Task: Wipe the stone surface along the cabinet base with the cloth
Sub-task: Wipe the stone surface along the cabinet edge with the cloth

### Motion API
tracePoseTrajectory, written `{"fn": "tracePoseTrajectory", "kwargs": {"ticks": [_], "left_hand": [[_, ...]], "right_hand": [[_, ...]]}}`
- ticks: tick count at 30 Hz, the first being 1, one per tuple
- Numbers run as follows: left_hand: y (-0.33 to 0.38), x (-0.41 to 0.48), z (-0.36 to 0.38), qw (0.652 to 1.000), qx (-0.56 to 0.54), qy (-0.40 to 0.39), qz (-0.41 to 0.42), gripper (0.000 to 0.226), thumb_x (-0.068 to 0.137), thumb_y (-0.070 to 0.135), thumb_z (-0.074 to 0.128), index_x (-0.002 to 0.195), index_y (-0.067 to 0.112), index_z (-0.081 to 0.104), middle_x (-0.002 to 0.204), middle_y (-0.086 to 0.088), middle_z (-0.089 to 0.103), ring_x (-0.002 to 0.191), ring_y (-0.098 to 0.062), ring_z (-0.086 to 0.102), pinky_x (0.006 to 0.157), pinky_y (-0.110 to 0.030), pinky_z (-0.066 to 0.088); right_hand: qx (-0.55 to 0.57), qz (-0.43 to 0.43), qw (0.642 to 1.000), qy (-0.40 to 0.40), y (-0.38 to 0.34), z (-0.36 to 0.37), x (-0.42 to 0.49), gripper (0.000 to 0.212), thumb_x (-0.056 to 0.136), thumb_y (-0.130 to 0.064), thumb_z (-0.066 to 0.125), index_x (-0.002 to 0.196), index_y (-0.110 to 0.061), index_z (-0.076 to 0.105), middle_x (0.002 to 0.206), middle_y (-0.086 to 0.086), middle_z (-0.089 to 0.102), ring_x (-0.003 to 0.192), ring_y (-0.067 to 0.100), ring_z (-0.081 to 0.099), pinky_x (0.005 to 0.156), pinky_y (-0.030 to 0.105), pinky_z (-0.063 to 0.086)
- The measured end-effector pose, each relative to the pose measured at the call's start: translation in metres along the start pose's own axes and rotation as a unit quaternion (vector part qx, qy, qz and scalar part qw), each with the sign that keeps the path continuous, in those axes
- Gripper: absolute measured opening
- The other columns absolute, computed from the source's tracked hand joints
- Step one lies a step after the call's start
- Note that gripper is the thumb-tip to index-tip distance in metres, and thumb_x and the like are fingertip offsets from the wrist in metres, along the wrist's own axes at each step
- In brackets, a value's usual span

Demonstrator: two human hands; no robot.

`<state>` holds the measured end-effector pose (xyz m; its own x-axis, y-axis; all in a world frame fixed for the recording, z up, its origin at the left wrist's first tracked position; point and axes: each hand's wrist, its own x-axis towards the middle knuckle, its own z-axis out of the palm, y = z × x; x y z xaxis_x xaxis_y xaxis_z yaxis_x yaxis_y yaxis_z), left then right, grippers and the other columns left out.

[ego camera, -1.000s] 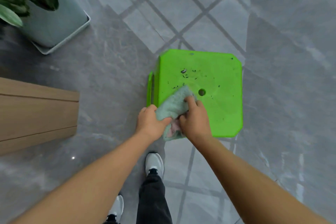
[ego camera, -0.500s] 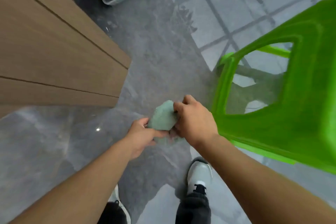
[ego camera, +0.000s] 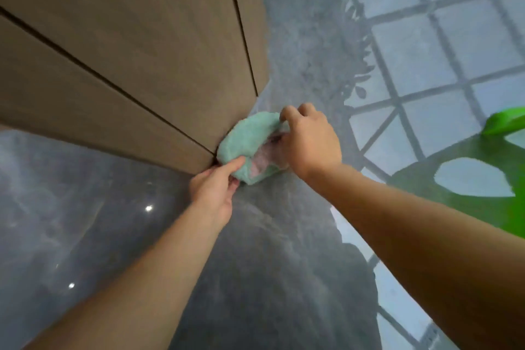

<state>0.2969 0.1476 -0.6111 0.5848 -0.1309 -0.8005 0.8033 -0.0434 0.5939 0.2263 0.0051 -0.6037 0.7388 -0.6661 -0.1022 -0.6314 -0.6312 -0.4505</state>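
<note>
A bunched mint-green cloth with a pinkish inner side lies at the corner of the wooden cabinet, down where the cabinet meets the glossy grey stone surface. My left hand pinches the cloth's near lower edge between thumb and fingers. From the right, my right hand grips the cloth's far upper edge. Both forearms reach in from the bottom of the head view. The cloth looks pressed against the cabinet corner; whether it touches the stone I cannot tell.
A bright green plastic stool stands at the right edge, close to my right forearm. The stone floor mirrors a window grid and plant leaves. The cabinet front fills the upper left, with dark seams between its panels.
Both hands have carried the cloth away from the green stool and forward to the cabinet's bottom corner. The view has swung left and lower, so the cabinet now looms large.
</note>
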Motion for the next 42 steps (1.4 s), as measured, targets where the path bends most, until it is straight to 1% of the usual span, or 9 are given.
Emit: {"fn": "tracePoseTrajectory", "kwargs": {"ticks": [3, 5, 8, 13, 22, 28, 32, 38, 42], "left_hand": [[-0.009, 0.011, 0.001, 0.999, 0.015, -0.005, 0.044, 0.018, 0.072, 0.012, 0.078, 0.086, 0.006, 0.068, 0.089, -0.014, 0.073, 0.083, -0.022, 0.068, 0.061, -0.026, 0.059], [-0.021, 0.008, -0.019, 0.972, 0.168, 0.045, 0.158, 0.03, 0.067, 0.026, 0.082, 0.088, 0.012, 0.066, 0.094, -0.015, 0.072, 0.081, -0.023, 0.065, 0.074, -0.034, 0.058], [-0.038, -0.009, -0.08, 0.805, 0.47, 0.159, 0.327, 0.078, 0.051, 0.052, 0.082, 0.116, 0.021, 0.052, 0.127, -0.014, 0.054, 0.112, -0.032, 0.048, 0.097, -0.045, 0.042], [-0.075, -0.025, -0.164, 0.672, 0.709, 0.093, 0.192, 0.138, 0.042, 0.095, 0.043, 0.147, 0.029, -0.018, 0.158, -0.014, -0.022, 0.142, -0.042, -0.018, 0.114, -0.062, 0.002], [-0.084, -0.008, -0.171, 0.665, 0.718, 0.073, 0.192, 0.136, 0.039, 0.103, 0.02, 0.141, 0.028, -0.031, 0.149, -0.012, -0.044, 0.132, -0.039, -0.043, 0.108, -0.06, -0.019], [-0.071, -0.017, -0.165, 0.689, 0.715, 0.038, 0.116, 0.14, 0.028, 0.101, 0.011, 0.134, 0.026, -0.042, 0.141, -0.015, -0.052, 0.125, -0.044, -0.049, 0.11, -0.066, -0.012], [-0.063, -0.02, -0.16, 0.695, 0.714, 0.008, 0.088, 0.139, 0.038, 0.099, 0.03, 0.124, 0.026, -0.051, 0.129, -0.015, -0.063, 0.119, -0.046, -0.053, 0.109, -0.067, -0.015], [-0.064, -0.018, -0.158, 0.684, 0.723, 0.013, 0.098, 0.14, 0.039, 0.099, 0.028, 0.125, 0.024, -0.052, 0.132, -0.018, -0.06, 0.122, -0.048, -0.049, 0.107, -0.068, -0.016], [-0.064, -0.021, -0.159, 0.691, 0.714, 0.017, 0.11, 0.139, 0.033, 0.099, 0.02, 0.126, 0.023, -0.05, 0.134, -0.019, -0.058, 0.125, -0.048, -0.047, 0.107, -0.069, -0.013]], "right_hand": [[-0.071, -0.024, 0.997, 0.034, -0.014, 0.017, 0.023, 0.032, 0.078, -0.023, 0.057, 0.107, -0.011, 0.05, 0.109, 0.016, 0.052, 0.098, 0.039, 0.048, 0.075, 0.044, 0.038], [-0.046, -0.033, 0.998, -0.016, -0.027, 0.038, 0.009, 0.06, 0.081, -0.043, 0.052, 0.127, -0.006, 0.042, 0.127, 0.021, 0.046, 0.116, 0.041, 0.043, 0.093, 0.048, 0.039], [-0.059, -0.032, 0.991, -0.112, -0.048, 0.073, -0.031, 0.096, 0.083, -0.063, 0.04, 0.149, -0.001, 0.005, 0.157, 0.028, 0.007, 0.145, 0.041, 0.002, 0.118, 0.054, 0.007], [-0.098, -0.087, 0.984, -0.12, -0.047, 0.091, -0.054, 0.088, 0.091, -0.062, 0.024, 0.149, -0.002, -0.002, 0.159, 0.023, -0.003, 0.147, 0.035, -0.009, 0.12, 0.052, -0.001], [-0.134, 0.085, 0.987, -0.011, 0.001, 0.066, 0.065, 0.077, 0.095, -0.05, 0.026, 0.149, 0.002, 0.006, 0.16, 0.023, 0.002, 0.147, 0.035, -0.001, 0.12, 0.051, 0.004], [-0.079, -0.043, 0.993, -0.074, -0.077, 0.117, -0.074, 0.077, 0.091, -0.045, 0.021, 0.148, 0.003, 0.003, 0.159, 0.024, 0.003, 0.147, 0.036, -0.006, 0.12, 0.048, -0.005], [-0.102, -0.132, 0.978, -0.127, -0.052, 0.097, -0.056, 0.068, 0.097, -0.041, 0.025, 0.148, 0.001, 0.01, 0.159, 0.021, 0.007, 0.147, 0.033, -0.004, 0.121, 0.046, -0.001], [-0.135, 0.09, 0.984, -0.066, -0.001, 0.041, 0.079, 0.065, 0.099, -0.036, 0.03, 0.149, -0.001, 0.007, 0.16, 0.021, 0.003, 0.147, 0.034, 0.001, 0.119, 0.045, 0.009], [-0.114, 0.047, 0.99, -0.069, -0.035, 0.067, 0.023, 0.068, 0.098, -0.036, 0.03, 0.149, 0.002, 0.004, 0.16, 0.022, 0.003, 0.147, 0.035, -0.001, 0.12, 0.048, 0.005]]}}
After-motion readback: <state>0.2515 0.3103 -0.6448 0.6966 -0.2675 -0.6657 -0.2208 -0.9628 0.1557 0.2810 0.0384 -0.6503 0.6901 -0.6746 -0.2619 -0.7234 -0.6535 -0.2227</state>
